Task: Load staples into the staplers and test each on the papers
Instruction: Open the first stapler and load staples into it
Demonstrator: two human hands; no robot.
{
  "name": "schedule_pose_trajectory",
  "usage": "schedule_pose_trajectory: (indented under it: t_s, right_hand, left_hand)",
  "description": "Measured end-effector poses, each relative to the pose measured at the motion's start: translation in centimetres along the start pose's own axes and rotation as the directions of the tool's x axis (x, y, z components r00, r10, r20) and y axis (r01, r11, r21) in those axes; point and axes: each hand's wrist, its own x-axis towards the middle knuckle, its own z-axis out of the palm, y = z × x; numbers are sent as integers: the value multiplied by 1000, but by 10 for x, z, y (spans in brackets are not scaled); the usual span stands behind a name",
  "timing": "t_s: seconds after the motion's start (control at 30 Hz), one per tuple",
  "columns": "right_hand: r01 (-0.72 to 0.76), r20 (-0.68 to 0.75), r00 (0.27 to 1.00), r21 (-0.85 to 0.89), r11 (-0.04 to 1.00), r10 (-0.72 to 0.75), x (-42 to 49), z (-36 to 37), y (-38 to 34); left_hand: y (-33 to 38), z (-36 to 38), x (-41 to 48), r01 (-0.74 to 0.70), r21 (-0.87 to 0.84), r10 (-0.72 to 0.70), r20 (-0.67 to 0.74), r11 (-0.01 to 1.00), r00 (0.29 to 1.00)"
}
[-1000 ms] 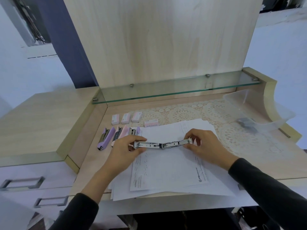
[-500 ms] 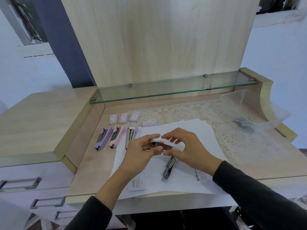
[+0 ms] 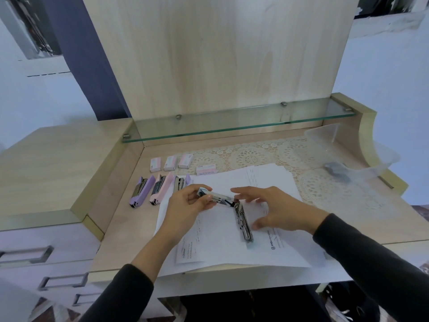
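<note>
Two grips: left hand pinches top arm of open stapler; right hand released, fingers spread just beside hinge, over papers on surface. Steady lower arm w/ right, magazine level b4 loading.

Four staplers, four staple boxes, one clear plastic tub.

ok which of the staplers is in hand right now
The patterned stapler, hinged wide open over the papers: the left hand grips one end. The purple stapler, pink stapler and third stapler lie untouched in a row.
</note>
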Motion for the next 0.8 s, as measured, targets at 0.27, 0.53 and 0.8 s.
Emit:
schedule_pose_trajectory:
  t_s: [0.27, 0.53, 0.8]
  right_hand:
    - [50, -265, 961, -113, 992, -79, 13, 23, -3]
    - [72, -70, 994, -121, 990, -81, 8, 18, -4]
    - [94, -292, 944, -203, 975, -152, 7, 29, 1]
  left_hand:
    - [-4, 3, -9, -38, 206, 13, 120, 978, 993]
    - [-13, -3, -11, -28, 302, 12, 55, 953, 998]
    - [-8, 1, -15, -42, 304, 0, 136, 952, 991]
